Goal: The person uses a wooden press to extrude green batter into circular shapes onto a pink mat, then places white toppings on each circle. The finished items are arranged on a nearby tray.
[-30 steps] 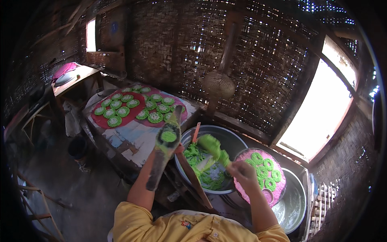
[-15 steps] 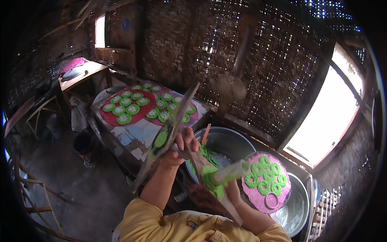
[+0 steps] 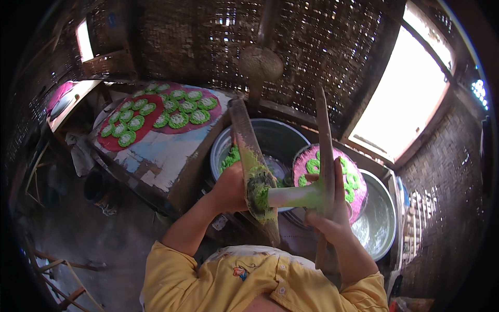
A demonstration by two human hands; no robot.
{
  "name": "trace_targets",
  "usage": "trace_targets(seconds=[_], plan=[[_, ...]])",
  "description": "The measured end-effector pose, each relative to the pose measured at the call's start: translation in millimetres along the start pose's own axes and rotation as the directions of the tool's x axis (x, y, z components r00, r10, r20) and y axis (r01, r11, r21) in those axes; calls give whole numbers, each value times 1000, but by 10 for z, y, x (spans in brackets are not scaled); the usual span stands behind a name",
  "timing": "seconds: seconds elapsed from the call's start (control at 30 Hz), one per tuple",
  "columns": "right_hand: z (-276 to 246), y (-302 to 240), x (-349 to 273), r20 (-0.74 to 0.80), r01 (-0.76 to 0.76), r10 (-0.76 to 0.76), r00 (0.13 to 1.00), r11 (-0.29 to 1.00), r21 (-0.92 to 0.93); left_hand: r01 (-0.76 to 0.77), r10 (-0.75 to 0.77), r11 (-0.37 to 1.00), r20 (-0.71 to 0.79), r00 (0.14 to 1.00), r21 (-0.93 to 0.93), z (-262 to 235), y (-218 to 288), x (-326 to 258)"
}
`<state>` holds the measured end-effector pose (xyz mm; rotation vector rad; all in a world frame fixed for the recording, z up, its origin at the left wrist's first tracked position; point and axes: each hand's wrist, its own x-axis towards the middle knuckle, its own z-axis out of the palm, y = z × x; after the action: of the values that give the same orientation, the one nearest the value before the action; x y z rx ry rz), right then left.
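Note:
My left hand (image 3: 231, 190) is closed round a long wooden bar (image 3: 249, 143) whose middle is smeared with green dough. My right hand (image 3: 335, 223) grips a second wooden bar (image 3: 325, 135), its fingers and thumb on either side. From this second bar a pale cylinder (image 3: 291, 196), tinged green, points left, its end at the dark, dough-smeared middle of the first bar. Whether the end sits inside an opening cannot be seen. Right behind the bars lies a round pink mat (image 3: 300, 165) with green dough rings, partly hidden by my right hand.
A large metal basin (image 3: 291, 127) with green dough stands behind my hands, and another basin (image 3: 387, 223) at the right. On the left table (image 3: 161, 169), red and pink mats carry several green rings with white centres. A dark bucket (image 3: 99, 195) stands on the floor.
The two bars have swung upright, facing each other, and the cylinder now meets the left bar. Much of the green dough round the cylinder no longer shows. My view has shifted right.

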<state>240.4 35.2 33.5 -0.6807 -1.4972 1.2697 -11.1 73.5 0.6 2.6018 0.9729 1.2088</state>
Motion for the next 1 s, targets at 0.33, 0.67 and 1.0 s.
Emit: trace_targets(seconds=[0.33,0.67,1.0], plan=[[-108,-24,-393,250,431,-391,886,494,-755,-7,11,993,35,999,-116,606,287,264],[-964,56,-530,-69,-192,183,981,968,-163,54,-51,986,24,998,-158,1563,259,763],[-2038,82,-1416,597,-667,325,733,515,538,191,430,-719,-212,878,-668,1730,601,2442]])
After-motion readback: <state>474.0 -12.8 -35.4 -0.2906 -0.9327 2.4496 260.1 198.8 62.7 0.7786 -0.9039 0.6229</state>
